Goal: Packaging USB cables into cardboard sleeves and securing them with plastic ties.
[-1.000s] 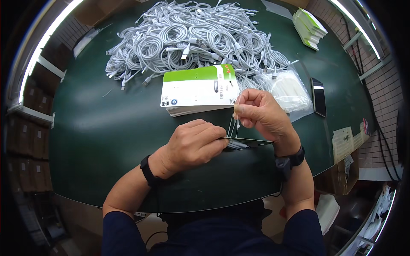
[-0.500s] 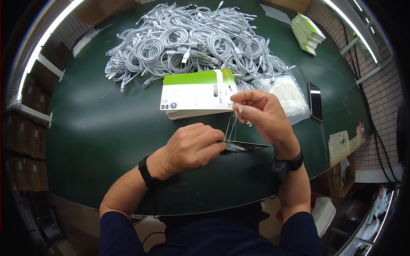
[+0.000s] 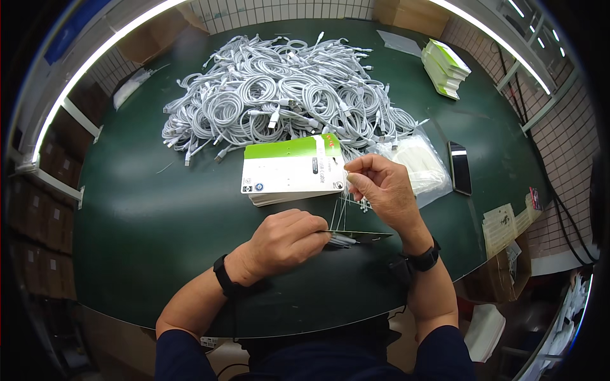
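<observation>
My left hand (image 3: 289, 238) is closed on a thin packaging card (image 3: 372, 234), which I see almost edge-on. A grey-white cable (image 3: 342, 240) lies against the card's near side, mostly hidden by the card and my fingers. Thin white ties (image 3: 338, 214) stand up from the card's far side. Above them my right hand (image 3: 384, 190) pinches thumb and forefinger together on the tie ends. Just beyond my hands sits a stack of green-and-white packaging cards (image 3: 286, 171). More loose white ties (image 3: 363, 204) lie beside it, partly behind my right hand.
A big heap of coiled white cables (image 3: 273, 95) covers the far middle of the green table (image 3: 146, 235). To the right are a plastic bag of white ties (image 3: 422, 168) and a dark phone (image 3: 459, 167). More green-and-white cards (image 3: 445, 68) stand at the far right.
The whole view has shifted, so the table and its things sit lower in the picture. My left hand still grips the card and my right hand still pinches the ties.
</observation>
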Demonstrator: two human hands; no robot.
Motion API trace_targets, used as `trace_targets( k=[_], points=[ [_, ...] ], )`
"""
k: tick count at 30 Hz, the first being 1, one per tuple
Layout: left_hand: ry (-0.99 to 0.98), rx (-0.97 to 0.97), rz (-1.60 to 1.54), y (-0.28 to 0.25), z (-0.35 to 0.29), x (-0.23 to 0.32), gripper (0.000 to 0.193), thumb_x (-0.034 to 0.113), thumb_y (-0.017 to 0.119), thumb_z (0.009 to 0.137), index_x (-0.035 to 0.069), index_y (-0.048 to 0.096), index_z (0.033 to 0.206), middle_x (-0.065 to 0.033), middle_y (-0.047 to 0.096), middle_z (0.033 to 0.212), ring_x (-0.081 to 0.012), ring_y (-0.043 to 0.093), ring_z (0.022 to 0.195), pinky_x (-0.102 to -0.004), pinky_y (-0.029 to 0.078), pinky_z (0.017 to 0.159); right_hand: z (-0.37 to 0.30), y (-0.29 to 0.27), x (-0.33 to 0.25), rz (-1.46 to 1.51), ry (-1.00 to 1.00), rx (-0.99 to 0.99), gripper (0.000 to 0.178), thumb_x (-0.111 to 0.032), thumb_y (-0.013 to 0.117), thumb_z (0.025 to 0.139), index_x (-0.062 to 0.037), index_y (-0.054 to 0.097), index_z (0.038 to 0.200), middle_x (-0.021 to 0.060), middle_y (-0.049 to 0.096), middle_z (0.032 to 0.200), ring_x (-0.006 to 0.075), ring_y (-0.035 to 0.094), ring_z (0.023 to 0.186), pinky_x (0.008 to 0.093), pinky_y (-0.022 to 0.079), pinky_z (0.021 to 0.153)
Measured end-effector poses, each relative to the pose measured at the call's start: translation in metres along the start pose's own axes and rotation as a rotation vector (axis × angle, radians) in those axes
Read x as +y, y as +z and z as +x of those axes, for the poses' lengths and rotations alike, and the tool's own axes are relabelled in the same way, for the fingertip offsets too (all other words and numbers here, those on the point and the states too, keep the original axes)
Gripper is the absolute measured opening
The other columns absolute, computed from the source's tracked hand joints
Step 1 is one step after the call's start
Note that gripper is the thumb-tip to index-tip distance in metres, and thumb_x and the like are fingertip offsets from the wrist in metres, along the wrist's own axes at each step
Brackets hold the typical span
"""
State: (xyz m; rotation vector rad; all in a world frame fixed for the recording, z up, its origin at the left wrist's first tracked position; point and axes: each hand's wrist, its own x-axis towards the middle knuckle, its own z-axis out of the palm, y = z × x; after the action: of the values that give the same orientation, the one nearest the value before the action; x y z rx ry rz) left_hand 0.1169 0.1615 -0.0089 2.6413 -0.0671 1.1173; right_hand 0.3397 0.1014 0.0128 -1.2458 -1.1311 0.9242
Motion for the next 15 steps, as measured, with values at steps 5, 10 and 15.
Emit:
trace_targets(
  k=[5, 10, 15],
  points=[
    [0.003, 0.006, -0.007, 0.001, 0.003, -0.001, 0.016, 0.001, 0.079, 0.071, 0.003, 0.068, 0.083, -0.0063, 0.066, 0.088, -0.0205, 0.066, 0.069, -0.0312, 0.055, 0.060, 0.005, -0.015, 0.002, -0.160, -0.049, -0.027, 0.010, -0.004, 0.068, 0.094, 0.0040, 0.069, 0.100, 0.0041, 0.069, 0.080, 0.0052, 0.061, 0.064, 0.0189, 0.049, 0.056],
    [0.002, 0.017, 0.005, 0.002, 0.001, -0.001, 0.017, 0.001, 0.079, 0.071, 0.003, 0.068, 0.083, -0.0063, 0.066, 0.088, -0.0204, 0.066, 0.069, -0.0311, 0.055, 0.061, 0.018, -0.039, 0.003, -0.231, -0.092, 0.148, 0.011, -0.005, 0.070, 0.093, 0.0035, 0.070, 0.100, 0.0019, 0.069, 0.078, 0.0051, 0.062, 0.064, 0.0186, 0.050, 0.057],
    [0.007, 0.013, -0.021, 0.003, 0.002, 0.000, 0.016, 0.002, 0.079, 0.071, 0.004, 0.068, 0.084, -0.0063, 0.066, 0.088, -0.0202, 0.066, 0.070, -0.0309, 0.055, 0.061, 0.041, -0.044, 0.030, -0.428, -0.112, 0.176, 0.011, -0.006, 0.074, 0.087, 0.0033, 0.072, 0.092, 0.0035, 0.070, 0.076, 0.0074, 0.063, 0.063, 0.0213, 0.051, 0.058]
  ],
)
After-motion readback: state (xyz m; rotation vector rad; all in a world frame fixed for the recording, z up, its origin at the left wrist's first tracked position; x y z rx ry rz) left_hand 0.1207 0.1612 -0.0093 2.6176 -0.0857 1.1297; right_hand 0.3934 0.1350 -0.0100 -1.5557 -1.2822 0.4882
